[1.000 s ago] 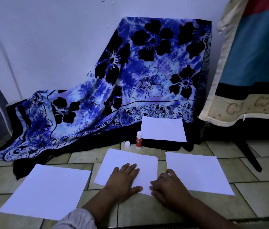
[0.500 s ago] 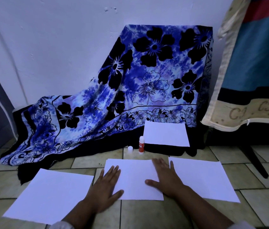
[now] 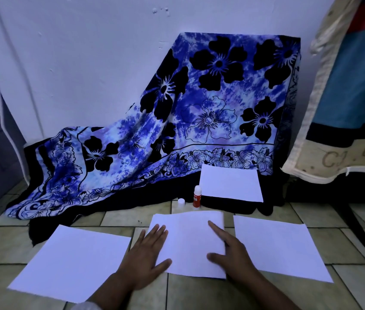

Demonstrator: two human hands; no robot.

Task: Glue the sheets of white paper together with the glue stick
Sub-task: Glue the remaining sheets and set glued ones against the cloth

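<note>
Several white sheets lie on the tiled floor. On the middle sheet [image 3: 189, 240] my left hand [image 3: 147, 258] presses flat at its left edge, and my right hand [image 3: 233, 249] presses flat on its right side, fingers straight. Another sheet [image 3: 74, 260] lies to the left and one [image 3: 277, 245] to the right. A fourth sheet [image 3: 230, 183] rests farther back on dark cloth. The red glue stick [image 3: 196, 196] stands upright behind the middle sheet, uncapped, with its white cap [image 3: 181, 202] beside it on the left.
A blue floral cloth [image 3: 199, 113] drapes over something against the white wall [image 3: 87, 63]. At the right hangs a cushion or mattress [image 3: 345, 108] above a dark leg [image 3: 354, 224]. Beige floor tiles [image 3: 356, 287] surround the sheets.
My hands have spread apart and slid outward over the middle sheet, from fingers bunched at its near edge to palms flat at its left and right sides. The view has tilted slightly.
</note>
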